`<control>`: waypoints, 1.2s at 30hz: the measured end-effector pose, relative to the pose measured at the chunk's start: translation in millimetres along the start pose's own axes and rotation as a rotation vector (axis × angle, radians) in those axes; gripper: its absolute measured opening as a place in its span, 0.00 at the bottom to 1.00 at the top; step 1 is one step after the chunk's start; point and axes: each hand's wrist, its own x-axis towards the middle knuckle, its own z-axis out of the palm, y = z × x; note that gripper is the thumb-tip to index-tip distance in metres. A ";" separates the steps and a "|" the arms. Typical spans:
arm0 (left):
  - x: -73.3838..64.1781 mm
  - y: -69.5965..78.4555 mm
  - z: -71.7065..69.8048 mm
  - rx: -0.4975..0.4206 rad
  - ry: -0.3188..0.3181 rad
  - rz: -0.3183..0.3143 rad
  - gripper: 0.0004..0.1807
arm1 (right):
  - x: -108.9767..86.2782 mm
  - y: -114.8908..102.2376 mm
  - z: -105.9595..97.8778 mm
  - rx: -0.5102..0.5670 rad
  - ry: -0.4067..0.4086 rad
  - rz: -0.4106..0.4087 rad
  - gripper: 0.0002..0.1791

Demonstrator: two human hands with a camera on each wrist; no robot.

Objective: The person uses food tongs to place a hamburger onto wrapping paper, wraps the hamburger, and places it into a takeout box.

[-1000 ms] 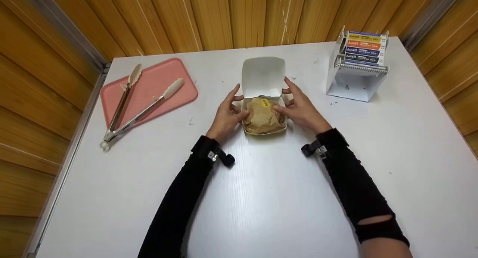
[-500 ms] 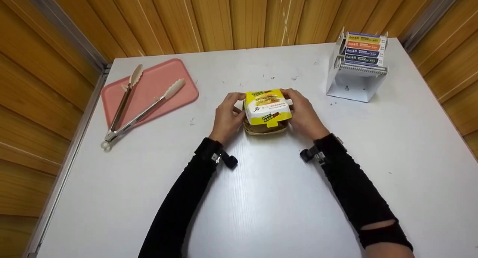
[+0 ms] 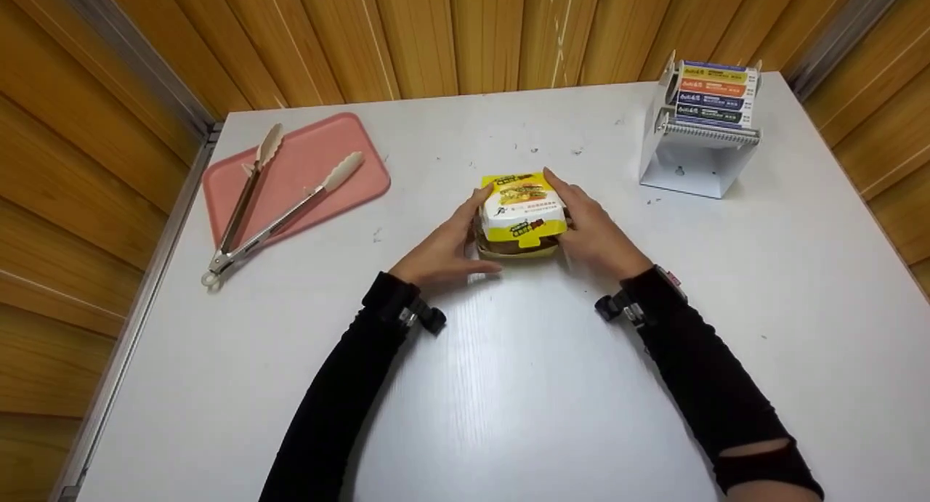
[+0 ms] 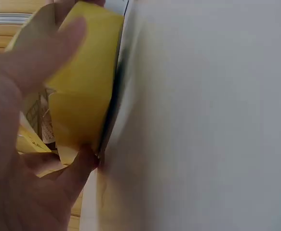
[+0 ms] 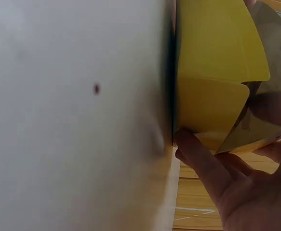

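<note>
A yellow-and-white burger box [image 3: 523, 210] sits on the white table with its lid folded down. Brown wrapping paper [image 3: 517, 248] shows in the gap between lid and base at the front. My left hand [image 3: 443, 249] holds the box's left side with bent fingers, its thumb stretched out straight in front of the box. On the other side, my right hand [image 3: 592, 229] grips the box; in the right wrist view the fingers [image 5: 203, 161] bend round its side, and the thumb lies at the lid gap. Its far fingertips reach the lid's back edge.
Metal tongs [image 3: 272, 222] with pale tips lie spread across a pink tray [image 3: 309, 142] at the back left. At the back right stands a white metal holder [image 3: 686, 169] with coloured label rolls [image 3: 712, 95]. A wood-slatted wall [image 3: 421, 37] borders the table.
The lid, upright a second ago above the wrapped burger, has swung forward and down over it. Since then my left hand has shifted, its thumb moving out toward the box's front.
</note>
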 end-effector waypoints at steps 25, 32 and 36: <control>3.7 -4.8 2.6 -0.077 0.189 0.015 0.43 | -11.0 18.0 -12.2 0.129 -0.211 -0.070 0.50; -1.5 -0.1 1.4 -0.009 0.236 0.030 0.35 | -10.1 20.4 -10.9 0.137 -0.212 -0.092 0.50; -7.7 -0.3 1.0 -0.050 0.262 0.032 0.41 | -10.8 20.2 -11.2 0.128 -0.205 -0.084 0.51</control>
